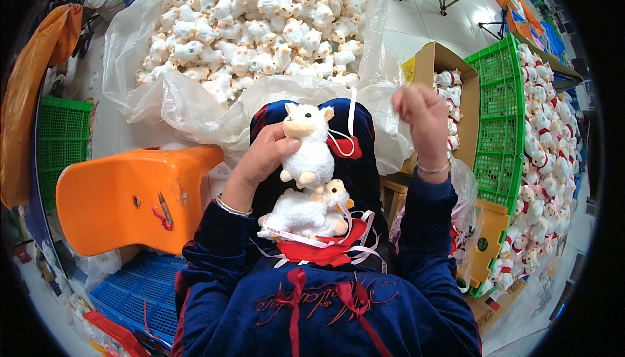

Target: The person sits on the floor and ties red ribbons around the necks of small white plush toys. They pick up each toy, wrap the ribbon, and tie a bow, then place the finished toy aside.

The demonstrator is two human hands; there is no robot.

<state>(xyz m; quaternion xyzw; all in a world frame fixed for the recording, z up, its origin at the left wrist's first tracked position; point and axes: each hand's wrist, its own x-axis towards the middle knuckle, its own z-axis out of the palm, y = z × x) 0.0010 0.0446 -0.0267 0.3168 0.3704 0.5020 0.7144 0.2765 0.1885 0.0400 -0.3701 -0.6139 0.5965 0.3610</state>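
A white plush sheep (306,152) with a cream muzzle sits upright above my lap. My left hand (270,152) is closed around its side, thumb on its chest. A thin white ribbon (352,113) stands up beside its head, and a looped cord leads to a small red cloth piece (345,147). Raised to the right, my right hand (420,111) has curled fingers, slightly blurred; what they hold, if anything, is hidden. A second plush sheep (296,214) lies on my lap, next to red cloth (325,253) with white and pale pink ribbons.
Ahead, a large clear plastic bag (130,51) holds many white plush toys. At right stand a cardboard box (463,77) and a green crate (498,113), with red-scarfed plush toys (543,155) beyond. An orange stool (117,194) with a small tool is at left, near a blue crate (140,292).
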